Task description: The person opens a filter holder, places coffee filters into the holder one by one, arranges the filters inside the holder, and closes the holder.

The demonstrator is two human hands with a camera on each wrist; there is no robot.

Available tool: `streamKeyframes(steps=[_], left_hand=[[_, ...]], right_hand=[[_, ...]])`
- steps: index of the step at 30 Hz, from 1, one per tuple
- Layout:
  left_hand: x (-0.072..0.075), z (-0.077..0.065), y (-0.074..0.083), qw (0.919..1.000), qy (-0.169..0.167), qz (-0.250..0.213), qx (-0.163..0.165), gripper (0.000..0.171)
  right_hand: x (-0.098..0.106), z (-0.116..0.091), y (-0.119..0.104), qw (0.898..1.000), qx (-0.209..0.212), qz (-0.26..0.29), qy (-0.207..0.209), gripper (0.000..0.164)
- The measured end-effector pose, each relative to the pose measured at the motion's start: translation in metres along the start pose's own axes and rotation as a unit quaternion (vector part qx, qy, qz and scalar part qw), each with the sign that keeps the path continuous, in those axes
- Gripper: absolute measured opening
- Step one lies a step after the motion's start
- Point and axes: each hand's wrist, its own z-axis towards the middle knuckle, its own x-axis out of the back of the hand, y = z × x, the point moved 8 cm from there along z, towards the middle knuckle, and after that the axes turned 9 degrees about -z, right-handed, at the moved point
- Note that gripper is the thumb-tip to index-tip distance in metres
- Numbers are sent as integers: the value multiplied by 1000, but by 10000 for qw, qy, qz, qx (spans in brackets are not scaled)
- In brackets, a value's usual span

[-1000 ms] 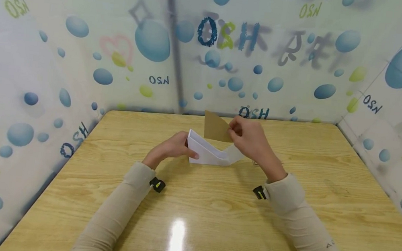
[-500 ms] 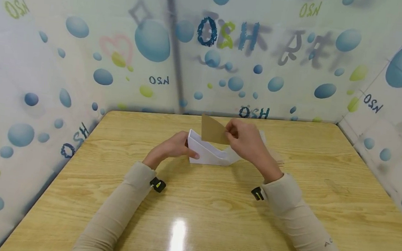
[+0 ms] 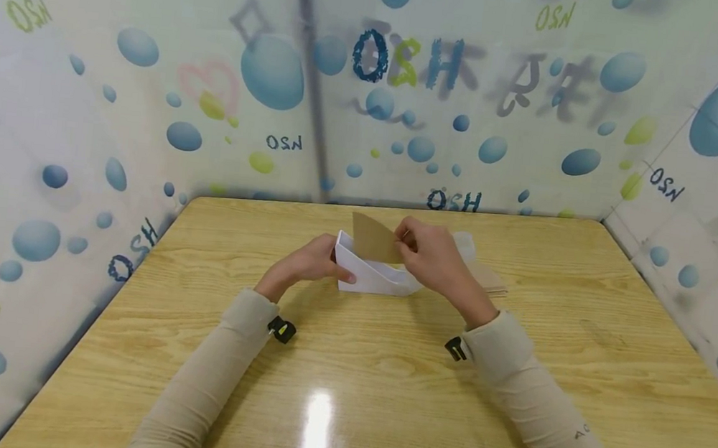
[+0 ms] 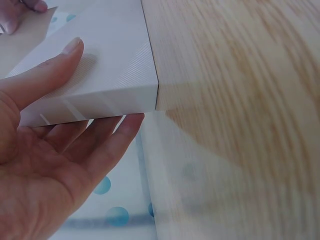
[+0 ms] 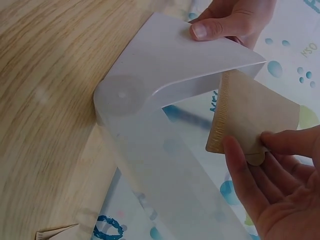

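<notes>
My left hand (image 3: 317, 257) grips the left end of a white box (image 3: 370, 277), with a slanted top and a translucent hinged lid (image 5: 170, 160) swung open. In the left wrist view its thumb lies on one face and the fingers (image 4: 105, 145) reach around the end wall. Between thumb and fingers, my right hand (image 3: 430, 252) pinches a brown paper coffee filter (image 3: 373, 241) with a crimped edge. That filter stands over the box's opening, its lower edge partly hidden behind the front wall. The right wrist view shows its narrow end near the fingertips.
More brown filters (image 3: 490, 281) lie on the wooden table (image 3: 371, 369) to the right of the box, partly behind my right forearm. A printed curtain (image 3: 368, 131) with blue bubbles hangs along the table's far edge.
My right hand has lowered the coffee filter and brought it left, down toward the box opening. More of the lid and the filters on the table show now. My left hand stays put.
</notes>
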Motion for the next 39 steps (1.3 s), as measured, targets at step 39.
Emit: streamKeyframes(steps=[39], left_hand=[[0, -1, 1, 10000, 19, -24, -15, 44]], right_hand=[[-34, -1, -3, 9981, 262, 33, -564, 8]])
